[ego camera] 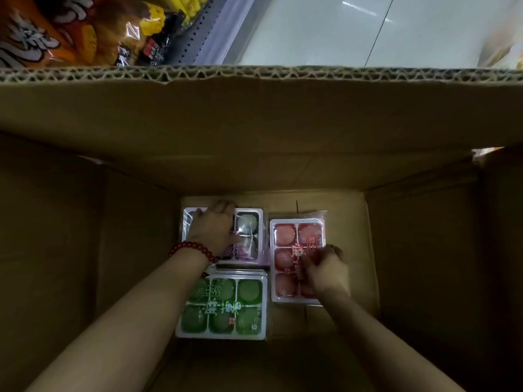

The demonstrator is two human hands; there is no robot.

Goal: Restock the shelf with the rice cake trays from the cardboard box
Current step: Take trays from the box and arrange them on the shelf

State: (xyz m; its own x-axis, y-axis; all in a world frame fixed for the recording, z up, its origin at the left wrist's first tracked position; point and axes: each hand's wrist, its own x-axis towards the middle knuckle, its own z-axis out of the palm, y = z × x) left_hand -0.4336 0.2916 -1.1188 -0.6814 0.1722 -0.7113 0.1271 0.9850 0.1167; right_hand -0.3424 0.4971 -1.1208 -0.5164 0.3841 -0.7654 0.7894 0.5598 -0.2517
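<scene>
I look down into a deep cardboard box (254, 123) with three rice cake trays on its floor. My left hand (213, 227), with a red bead bracelet at the wrist, lies over the purple tray (250, 233) at the far left, fingers curled around its far edge. My right hand (325, 271) rests on the pink tray (285, 250) at the right, fingers pressing its lower right part. A green tray (223, 306) lies untouched below the purple one, on top of a small stack.
The box walls rise steeply on all sides, and its far flap (254, 73) shows a corrugated edge. Beyond it at the upper left, a shelf holds orange and yellow snack bags (70, 32). Pale floor tiles (339, 32) lie behind.
</scene>
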